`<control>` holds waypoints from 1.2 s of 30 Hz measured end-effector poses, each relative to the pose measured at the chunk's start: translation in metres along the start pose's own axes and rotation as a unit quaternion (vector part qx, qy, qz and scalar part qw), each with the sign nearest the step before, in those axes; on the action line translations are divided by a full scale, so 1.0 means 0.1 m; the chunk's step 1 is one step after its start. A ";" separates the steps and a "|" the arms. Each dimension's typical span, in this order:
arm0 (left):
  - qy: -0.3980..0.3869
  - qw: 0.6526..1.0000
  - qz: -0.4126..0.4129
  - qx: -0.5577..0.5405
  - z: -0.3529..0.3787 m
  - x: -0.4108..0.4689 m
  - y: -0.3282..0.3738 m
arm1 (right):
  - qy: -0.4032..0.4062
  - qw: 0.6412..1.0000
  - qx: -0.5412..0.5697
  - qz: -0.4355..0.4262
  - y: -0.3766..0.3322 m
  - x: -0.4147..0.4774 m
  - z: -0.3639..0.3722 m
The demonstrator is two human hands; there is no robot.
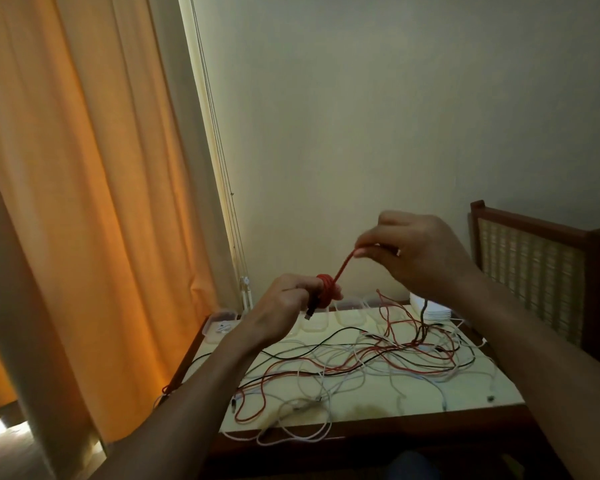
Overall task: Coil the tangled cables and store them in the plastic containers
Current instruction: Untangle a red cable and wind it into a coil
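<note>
Left hand: my left hand (288, 303) is raised over the far side of the table (378, 422), at about 11 o'clock from its middle. The fingers are curled and grip a small tight coil.
Red cable: the red cable (327, 289) is wound round my left fingers. One taut strand runs from the coil towards 1 o'clock, up to my other hand.
Plug: a dark plug (310, 311) hangs at 6 o'clock under the coil.
Right hand: my right hand (416, 254) is higher, at 2 o'clock from the left one. Thumb and fingertips pinch the end of the taut red strand.
Tangle of cables: the tangle of cables (361, 358) is white, red and black. It lies loose across the tabletop, and some white loops hang over the near edge at 6 o'clock.
Plastic containers: the plastic containers (350, 318) are clear and stand in a row along the far edge at 12 o'clock. One holds something small and white at 10 o'clock.
Chair: a wooden chair (541, 268) with a woven back stands at 2 o'clock of the table.
Curtain: an orange curtain (84, 202) hangs at 9 o'clock.
</note>
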State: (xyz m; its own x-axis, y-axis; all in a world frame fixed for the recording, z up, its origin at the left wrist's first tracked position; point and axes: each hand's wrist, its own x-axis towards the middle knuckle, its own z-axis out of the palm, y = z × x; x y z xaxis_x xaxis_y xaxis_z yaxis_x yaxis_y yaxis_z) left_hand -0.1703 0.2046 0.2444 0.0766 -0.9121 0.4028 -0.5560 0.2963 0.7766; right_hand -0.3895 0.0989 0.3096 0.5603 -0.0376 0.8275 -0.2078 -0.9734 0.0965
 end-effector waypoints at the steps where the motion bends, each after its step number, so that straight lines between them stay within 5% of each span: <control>1: -0.017 1.000 -0.007 -0.009 0.03 0.00 0.05 | 0.006 1.000 0.004 -0.001 0.02 0.07 0.01; 8: -0.089 0.987 0.048 -0.122 0.09 -0.07 0.26 | 0.022 0.996 0.067 0.049 0.30 0.29 0.24; 13: -0.088 0.921 0.086 -0.369 -0.04 -0.07 0.36 | -0.054 0.978 0.162 0.118 0.39 0.00 0.54; 18: -0.015 0.875 0.108 -0.472 -0.01 -0.02 0.33 | -0.114 0.951 0.242 0.157 0.05 -0.39 0.78; 21: 0.062 0.917 0.106 -0.379 0.02 -0.01 0.17 | -0.146 0.947 0.241 0.154 -0.12 -0.64 0.90; 24: 0.132 0.980 0.095 -0.118 0.08 -0.09 0.07 | -0.153 0.959 0.199 0.128 -0.19 -0.84 0.90; 29: 0.060 0.964 0.034 0.256 0.11 -0.13 -0.07 | -0.126 0.978 0.136 0.092 -0.07 -0.92 0.71; 32: -0.019 0.963 -0.051 0.263 0.12 -0.10 -0.16 | -0.086 0.989 0.096 0.079 0.11 -0.79 0.58; 36: -0.063 0.987 -0.106 0.099 0.21 -0.11 -0.14 | -0.042 0.993 0.074 0.081 0.32 -0.53 0.50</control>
State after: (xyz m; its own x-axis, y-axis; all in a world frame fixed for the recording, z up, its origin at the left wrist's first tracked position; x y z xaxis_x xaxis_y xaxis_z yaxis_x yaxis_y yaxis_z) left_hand -0.1805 0.2044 0.2190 0.1131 -0.9792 0.1685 -0.6907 0.0444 0.7218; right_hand -0.3859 0.0585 0.2413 0.5948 -0.2093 0.7762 -0.1845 -0.9753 -0.1216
